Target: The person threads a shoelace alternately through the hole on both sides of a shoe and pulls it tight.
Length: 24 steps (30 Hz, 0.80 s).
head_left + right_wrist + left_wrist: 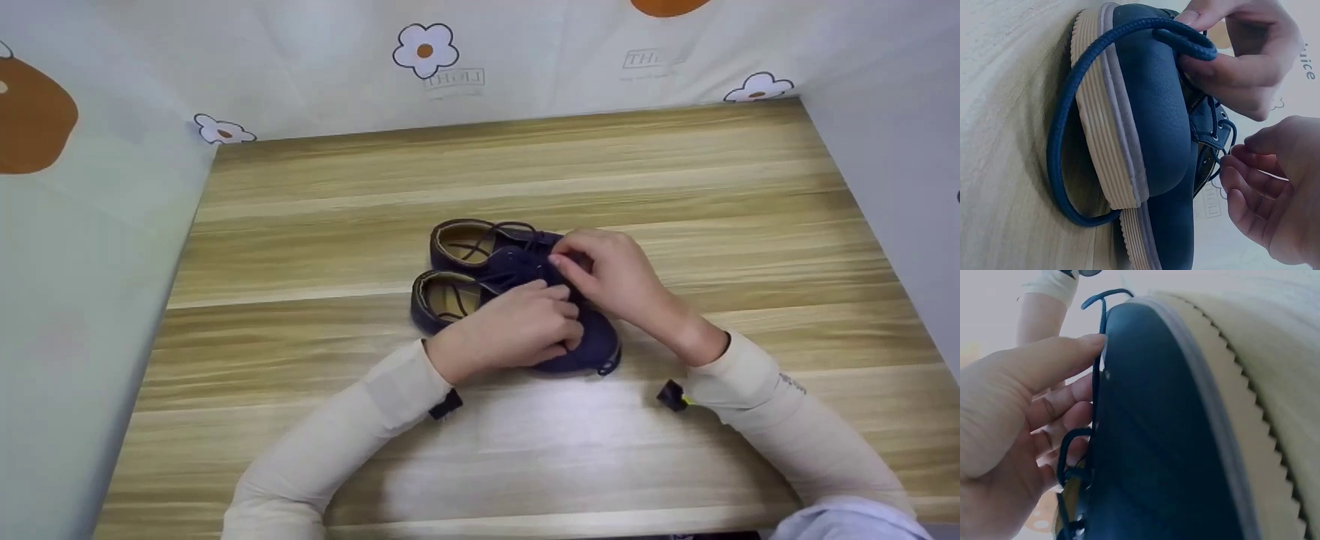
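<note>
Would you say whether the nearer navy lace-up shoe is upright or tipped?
Upright: the shoe rests on its ridged beige sole, opening facing up.

The word "juice" (1307, 63) reads on the flowered wall covering (322, 82), whose boxed lettering (459, 78) is unclear.

From my head feed I see a wood-grain counter (712, 172) banded in tan, cream and olive-brown, with a soft white glare (517, 450) on its near part. Pale, faintly creased sheeting (322, 75) walls it at the back and on the left, printed with white, dark-outlined flowers (426, 51), orange-brown rounded shapes (34, 116) and faint grey boxed lettering (466, 78). A pale lavender-grey wall (885, 150) closes the right side.
</note>
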{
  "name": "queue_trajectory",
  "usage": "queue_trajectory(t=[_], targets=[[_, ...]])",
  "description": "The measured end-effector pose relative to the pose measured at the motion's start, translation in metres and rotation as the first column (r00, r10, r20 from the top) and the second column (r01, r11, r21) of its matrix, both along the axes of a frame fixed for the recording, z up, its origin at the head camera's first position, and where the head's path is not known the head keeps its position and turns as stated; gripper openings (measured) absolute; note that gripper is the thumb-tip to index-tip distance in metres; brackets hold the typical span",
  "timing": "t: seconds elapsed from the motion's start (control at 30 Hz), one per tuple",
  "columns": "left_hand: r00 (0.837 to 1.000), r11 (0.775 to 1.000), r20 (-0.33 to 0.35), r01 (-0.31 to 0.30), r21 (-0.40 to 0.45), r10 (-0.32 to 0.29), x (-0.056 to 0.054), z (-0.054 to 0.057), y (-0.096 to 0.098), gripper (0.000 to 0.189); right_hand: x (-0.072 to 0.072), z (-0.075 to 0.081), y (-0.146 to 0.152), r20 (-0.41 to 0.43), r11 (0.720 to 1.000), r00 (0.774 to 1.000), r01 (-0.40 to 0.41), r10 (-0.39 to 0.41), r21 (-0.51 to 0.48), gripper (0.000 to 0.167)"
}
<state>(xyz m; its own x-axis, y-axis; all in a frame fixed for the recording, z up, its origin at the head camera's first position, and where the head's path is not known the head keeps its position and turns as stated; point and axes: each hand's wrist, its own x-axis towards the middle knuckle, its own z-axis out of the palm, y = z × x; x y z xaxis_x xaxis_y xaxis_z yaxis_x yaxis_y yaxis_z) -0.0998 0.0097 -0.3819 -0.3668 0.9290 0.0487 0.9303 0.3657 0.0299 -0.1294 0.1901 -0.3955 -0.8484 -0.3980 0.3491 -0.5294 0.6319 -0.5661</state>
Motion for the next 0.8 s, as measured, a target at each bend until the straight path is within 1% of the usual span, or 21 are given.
queue_trajectory(t=[0.1,0.2,0.23,0.3,0.33,0.37,0.43,0.5,0.53,0.57,0.63,0.67,0.7,0.73,0.77,0.8], targets=[[1.000,1.000,0.005,-0.008,0.016,0.008,-0.001,0.000,0.000,0.008,-0.001,0.000,0.000,-0.005,1.000,1.000,-0.002,0.002,0.001,0.013],[0.996,0.997,0.082,-0.050,0.063,0.045,-0.004,0.003,-0.002,0.009,-0.001,0.000,0.001,0.016,1.000,1.000,-0.006,0.006,-0.012,0.014],[0.990,0.994,0.125,-0.070,0.088,0.059,-0.005,0.005,-0.004,0.008,-0.001,0.000,0.001,0.034,1.000,0.999,-0.006,0.007,-0.022,0.015],[0.975,0.982,0.204,-0.119,0.146,0.087,-0.008,0.008,-0.008,0.008,-0.001,0.001,0.002,0.088,0.998,0.996,-0.008,0.013,-0.060,0.018],[0.966,0.972,0.235,-0.151,0.181,0.106,-0.010,0.009,-0.009,0.008,-0.002,0.001,0.002,0.121,0.997,0.992,-0.007,0.017,-0.082,0.020],[0.960,0.960,0.249,-0.182,0.212,0.127,-0.011,0.010,-0.011,0.009,-0.002,0.002,0.003,0.159,0.994,0.987,-0.003,0.020,-0.106,0.024],[0.944,0.925,0.269,-0.264,0.273,0.190,-0.014,0.013,-0.014,0.009,-0.002,0.003,0.003,0.236,0.988,0.971,0.008,0.028,-0.153,0.031],[0.925,0.879,0.264,-0.352,0.322,0.274,-0.016,0.015,-0.016,0.009,-0.003,0.004,0.004,0.318,0.982,0.946,0.007,0.055,-0.190,0.035],[0.911,0.852,0.259,-0.396,0.341,0.320,-0.017,0.015,-0.018,0.010,-0.003,0.005,0.004,0.355,0.980,0.932,0.003,0.070,-0.200,0.034],[0.895,0.825,0.257,-0.439,0.357,0.365,-0.018,0.016,-0.018,0.009,-0.003,0.005,0.005,0.387,0.979,0.918,-0.005,0.085,-0.204,0.032],[0.857,0.771,0.254,-0.515,0.376,0.449,-0.018,0.017,-0.020,0.010,-0.003,0.006,0.007,0.427,0.981,0.898,-0.026,0.107,-0.193,0.023],[0.838,0.747,0.254,-0.545,0.381,0.483,-0.019,0.018,-0.021,0.011,-0.003,0.007,0.008,0.432,0.983,0.895,-0.034,0.110,-0.179,0.018],[0.822,0.728,0.251,-0.570,0.381,0.512,-0.019,0.018,-0.021,0.011,-0.003,0.007,0.009,0.424,0.987,0.900,-0.037,0.102,-0.158,0.015],[0.808,0.714,0.245,-0.588,0.380,0.535,-0.019,0.018,-0.021,0.011,-0.003,0.008,0.009,0.411,0.990,0.907,-0.032,0.088,-0.140,0.013],[0.799,0.705,0.238,-0.600,0.377,0.552,-0.019,0.018,-0.021,0.011,-0.004,0.008,0.010,0.393,0.992,0.917,-0.020,0.068,-0.125,0.013],[0.795,0.704,0.229,-0.605,0.373,0.562,-0.019,0.018,-0.021,0.011,-0.004,0.008,0.011,0.370,0.994,0.928,0.000,0.042,-0.112,0.015]])
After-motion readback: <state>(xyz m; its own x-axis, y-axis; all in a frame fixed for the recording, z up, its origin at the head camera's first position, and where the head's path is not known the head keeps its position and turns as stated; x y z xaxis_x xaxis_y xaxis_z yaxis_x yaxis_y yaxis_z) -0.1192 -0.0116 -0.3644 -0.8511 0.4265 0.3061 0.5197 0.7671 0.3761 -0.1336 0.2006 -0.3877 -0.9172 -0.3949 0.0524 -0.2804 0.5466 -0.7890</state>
